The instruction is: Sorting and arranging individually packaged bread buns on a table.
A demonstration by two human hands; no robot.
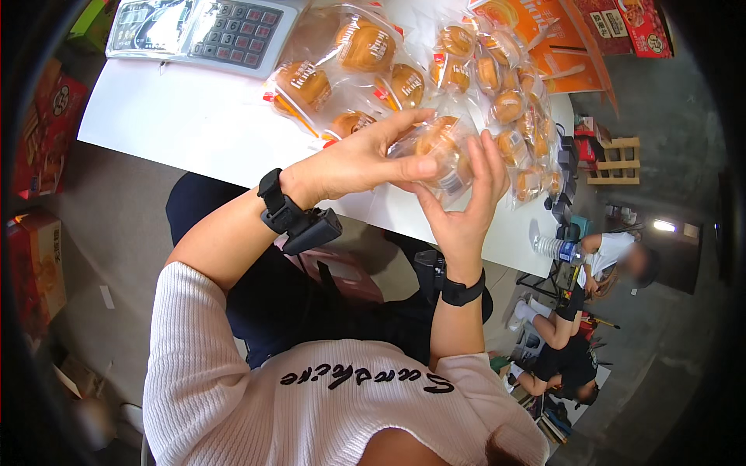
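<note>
Between my two hands is a round golden bun in a clear plastic bag (438, 137), held just above the white table (192, 116). My left hand (373, 154) grips the bag from the left, thumb across its near side. On the right, the fingers of my right hand (466, 195) curve around the same bag. Just beyond my left hand lie several larger bagged buns (303, 84) with orange-edged wrappers. Past my right hand is a heap of smaller bagged buns (508, 106).
A digital scale (236, 35) with a keypad stands at the back left. An orange printed bag (559, 43) lies at the back right. A clear plastic bottle (551, 247) is by the right edge. Red cartons (44, 134) stand left; two people are at far right.
</note>
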